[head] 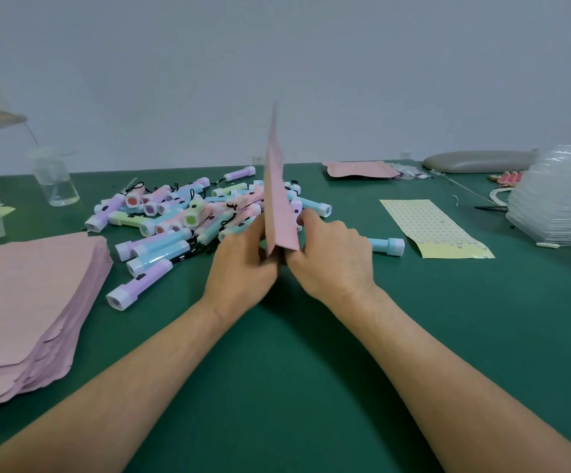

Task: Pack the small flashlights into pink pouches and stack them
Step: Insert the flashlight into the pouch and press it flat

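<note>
A pink pouch (279,203) stands on edge above the middle of the green table (294,370), seen almost edge-on. My left hand (243,264) and my right hand (331,257) both pinch its near bottom end from either side. Behind the pouch lies a heap of small pastel flashlights (188,209) in blue, purple, pink and green. A single blue flashlight (388,245) lies just right of my right hand. A thick stack of flat pink pouches (27,308) sits at the left. Whether the held pouch contains a flashlight is hidden.
One more pink pouch (359,169) lies at the back right. A yellow sticker sheet (431,227) lies right of centre, a stack of clear plastic trays (560,199) at the far right, a clear jar (55,179) at the back left, a grey pad (478,161) at the back.
</note>
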`<state>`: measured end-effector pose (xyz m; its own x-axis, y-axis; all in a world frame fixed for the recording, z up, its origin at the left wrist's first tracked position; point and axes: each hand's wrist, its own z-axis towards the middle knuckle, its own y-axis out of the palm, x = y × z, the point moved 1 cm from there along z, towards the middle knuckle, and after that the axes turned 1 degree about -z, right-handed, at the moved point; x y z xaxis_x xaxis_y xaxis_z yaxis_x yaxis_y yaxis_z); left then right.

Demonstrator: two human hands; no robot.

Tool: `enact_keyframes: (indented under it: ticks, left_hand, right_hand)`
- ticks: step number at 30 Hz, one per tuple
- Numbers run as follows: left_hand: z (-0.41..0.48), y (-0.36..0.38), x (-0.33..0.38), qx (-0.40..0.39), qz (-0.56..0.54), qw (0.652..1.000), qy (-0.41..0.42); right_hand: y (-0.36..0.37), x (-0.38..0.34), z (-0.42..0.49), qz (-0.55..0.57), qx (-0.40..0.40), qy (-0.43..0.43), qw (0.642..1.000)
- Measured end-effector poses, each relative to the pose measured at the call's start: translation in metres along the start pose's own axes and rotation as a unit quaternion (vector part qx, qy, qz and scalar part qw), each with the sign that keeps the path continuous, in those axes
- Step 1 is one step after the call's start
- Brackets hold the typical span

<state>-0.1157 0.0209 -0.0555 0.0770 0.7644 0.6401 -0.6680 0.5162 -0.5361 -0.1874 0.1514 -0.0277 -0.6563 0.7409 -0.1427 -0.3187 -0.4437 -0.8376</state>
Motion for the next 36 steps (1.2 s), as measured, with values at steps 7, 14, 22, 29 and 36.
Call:
enact_keyframes:
  ticks: [7,14,22,29,36]
  left_hand:
    - [0.003,-0.001,-0.003,0.024,-0.035,0.999,-0.002]
    - [0.006,-0.002,-0.01,0.079,-0.112,0.99,-0.011]
    - [0.003,-0.004,-0.007,-0.098,-0.244,0.963,-0.059]
    - [0.009,-0.014,-0.013,-0.163,-0.495,0.837,-0.17]
    - [0.008,-0.021,-0.012,-0.153,-0.507,0.832,-0.163]
  right_hand:
    - [0.002,-0.001,-0.001,-0.015,-0.034,-0.002,0.999]
    - [0.009,0.0,0.001,0.056,-0.025,0.041,0.997]
    - [0.007,0.015,0.004,-0.001,0.012,-0.027,1.0]
    - [0.01,0.018,0.01,-0.065,-0.034,-0.078,0.994]
    - [0.006,0.022,0.014,-0.088,-0.058,-0.14,0.985]
